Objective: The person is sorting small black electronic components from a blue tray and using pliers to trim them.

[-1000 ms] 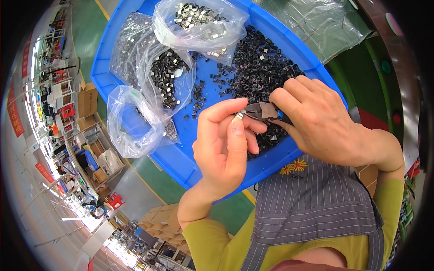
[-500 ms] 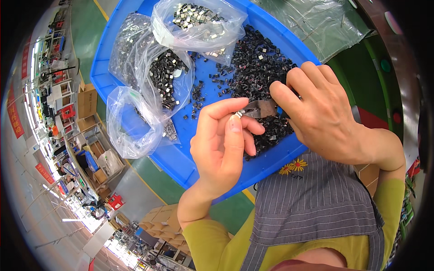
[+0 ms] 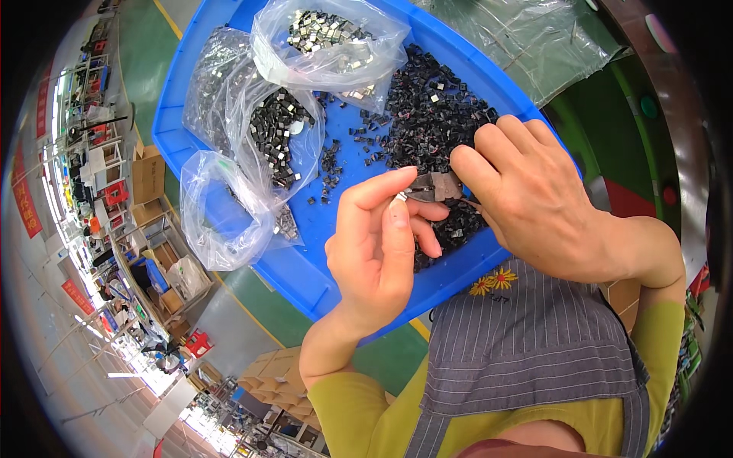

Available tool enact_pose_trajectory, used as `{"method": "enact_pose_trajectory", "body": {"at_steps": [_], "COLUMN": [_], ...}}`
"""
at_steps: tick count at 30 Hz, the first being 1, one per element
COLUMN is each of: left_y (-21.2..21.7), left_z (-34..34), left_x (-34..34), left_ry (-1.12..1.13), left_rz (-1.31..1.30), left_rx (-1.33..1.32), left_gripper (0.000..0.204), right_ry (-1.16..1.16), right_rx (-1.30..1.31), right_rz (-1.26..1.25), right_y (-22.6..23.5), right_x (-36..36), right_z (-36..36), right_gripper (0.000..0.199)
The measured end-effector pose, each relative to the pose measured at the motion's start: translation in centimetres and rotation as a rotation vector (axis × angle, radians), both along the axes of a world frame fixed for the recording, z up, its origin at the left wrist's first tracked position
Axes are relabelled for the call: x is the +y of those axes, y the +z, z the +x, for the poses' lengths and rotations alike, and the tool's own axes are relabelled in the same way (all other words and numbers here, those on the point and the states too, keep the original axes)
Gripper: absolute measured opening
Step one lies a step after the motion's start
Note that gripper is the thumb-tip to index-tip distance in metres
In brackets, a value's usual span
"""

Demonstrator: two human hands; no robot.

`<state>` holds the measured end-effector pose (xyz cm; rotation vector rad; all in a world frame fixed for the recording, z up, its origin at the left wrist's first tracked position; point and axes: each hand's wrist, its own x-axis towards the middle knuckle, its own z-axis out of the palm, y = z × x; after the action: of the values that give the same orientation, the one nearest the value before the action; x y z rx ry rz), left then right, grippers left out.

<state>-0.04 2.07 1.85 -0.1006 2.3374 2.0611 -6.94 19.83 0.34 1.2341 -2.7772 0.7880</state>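
My left hand [image 3: 374,259] pinches a small white-silver piece [image 3: 402,196] between thumb and forefinger, the other fingers curled behind. Wrapped around a pair of metal cutting pliers [image 3: 438,187], my right hand [image 3: 534,198] brings the jaws up against that pinch. The jaws look closed, and their tips are partly hidden by my left fingertips. Most of the pliers' handles are covered by my right hand. Under both hands, a heap of small black parts [image 3: 427,107] lies in a large blue tray [image 3: 343,149].
Clear plastic bags lie at the tray's left: one with silver-and-black pieces [image 3: 324,34], one with black pieces [image 3: 276,133], and a crumpled open one [image 3: 217,221] nearer me. Clear plastic sheeting [image 3: 534,38] lies beyond the tray. Cardboard boxes [image 3: 275,382] stand on the floor at lower left.
The pliers' jaws have gone from parted to closed at my left fingertips. My right hand has shifted slightly left, and my left hand has moved slightly right.
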Motion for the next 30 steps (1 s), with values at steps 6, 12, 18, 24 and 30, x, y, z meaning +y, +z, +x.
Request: {"method": "enact_pose_trajectory", "body": {"at_steps": [6, 12, 18, 24, 30], "left_y": [0.3, 0.2, 0.6, 0.8, 0.5], "left_z": [-0.1, -0.1, 0.0, -0.3, -0.3], "left_x": [-0.3, 0.0, -0.2, -0.4, -0.6], "left_ry": [-0.011, -0.001, -0.006, 0.012, -0.008], "left_rz": [0.004, 0.000, 0.019, 0.166, 0.236], "left_rx": [-0.038, -0.052, -0.062, -0.170, -0.141], "left_gripper": [0.024, 0.024, 0.023, 0.024, 0.028], "right_ry": [0.001, 0.008, 0.068, 0.131, 0.161], "right_rx": [0.059, 0.020, -0.178, -0.516, -0.674], "right_rz": [0.030, 0.030, -0.046, -0.163, -0.166], "right_y": [0.1, -0.4, -0.4, 0.3, 0.9], "right_x": [0.0, 0.2, 0.3, 0.2, 0.2], "right_z": [-0.2, 0.1, 0.2, -0.1, -0.8], "right_gripper": [0.019, 0.021, 0.017, 0.020, 0.024]}}
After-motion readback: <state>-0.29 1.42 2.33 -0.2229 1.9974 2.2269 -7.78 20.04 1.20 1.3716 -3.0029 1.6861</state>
